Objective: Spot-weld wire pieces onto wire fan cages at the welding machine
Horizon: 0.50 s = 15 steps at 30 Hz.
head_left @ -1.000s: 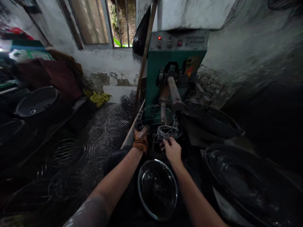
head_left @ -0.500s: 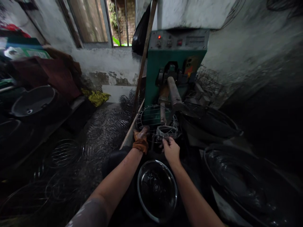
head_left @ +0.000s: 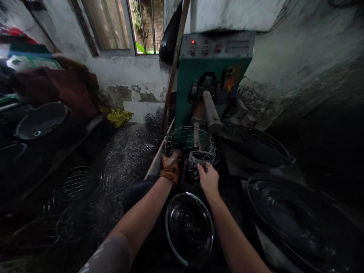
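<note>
A round wire rack point(head_left: 186, 132) is held up at the green spot-welding-type machine, under its thick metal arm point(head_left: 210, 108). My left hand point(head_left: 171, 167), in a worn orange-brown glove, is closed around the rack's near left rim. My right hand point(head_left: 208, 176) is at the near right side of the rack, thumb and fingers pinched together. What they pinch is too dark and small to make out. Just beyond its fingertips is a greyish metal block point(head_left: 200, 156) at the lower electrode, partly covered by the rack's wires.
A shiny round metal dish point(head_left: 189, 229) lies below my hands. On the right stand wide dark basins point(head_left: 298, 216). Many wire racks point(head_left: 78, 182) are heaped on the floor at left. A wooden pole point(head_left: 172, 72) leans beside the green machine point(head_left: 184, 87), whose red light is lit.
The view has shifted very slightly. Both hands and the rack keep nearly the same place at the machine, with the right-hand fingers moved only a little.
</note>
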Motion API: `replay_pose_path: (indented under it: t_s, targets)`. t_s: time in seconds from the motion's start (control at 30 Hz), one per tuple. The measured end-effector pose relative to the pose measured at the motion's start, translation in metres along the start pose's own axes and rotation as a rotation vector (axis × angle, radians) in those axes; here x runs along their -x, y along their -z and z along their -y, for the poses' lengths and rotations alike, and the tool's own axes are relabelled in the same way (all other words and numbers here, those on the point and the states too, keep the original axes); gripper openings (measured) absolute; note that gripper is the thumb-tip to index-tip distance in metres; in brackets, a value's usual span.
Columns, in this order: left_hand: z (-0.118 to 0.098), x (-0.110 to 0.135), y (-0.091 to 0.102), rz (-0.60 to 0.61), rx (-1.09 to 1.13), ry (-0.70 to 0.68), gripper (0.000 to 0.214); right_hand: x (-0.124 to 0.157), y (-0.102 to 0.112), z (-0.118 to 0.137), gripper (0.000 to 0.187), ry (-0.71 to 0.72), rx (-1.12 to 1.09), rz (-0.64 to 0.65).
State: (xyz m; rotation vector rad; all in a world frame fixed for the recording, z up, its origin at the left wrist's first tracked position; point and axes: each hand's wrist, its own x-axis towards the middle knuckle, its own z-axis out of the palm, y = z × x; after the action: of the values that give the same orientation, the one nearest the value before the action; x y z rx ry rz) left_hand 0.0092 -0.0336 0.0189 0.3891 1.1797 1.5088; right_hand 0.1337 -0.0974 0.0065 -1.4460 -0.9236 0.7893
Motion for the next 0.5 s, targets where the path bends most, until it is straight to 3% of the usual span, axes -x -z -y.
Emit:
replay_pose_path:
  t_s: [0.3,0.5]
  targets:
    - [-0.002,0.0,-0.012,0.016,0.125,0.01,0.063,-0.008,-0.001,0.0,0.044,-0.026,-0.035,-0.025]
    - [-0.001,-0.007,-0.013,0.065,0.052,-0.038,0.061,-0.014,-0.003,0.006,0.04,-0.007,-0.029,-0.049]
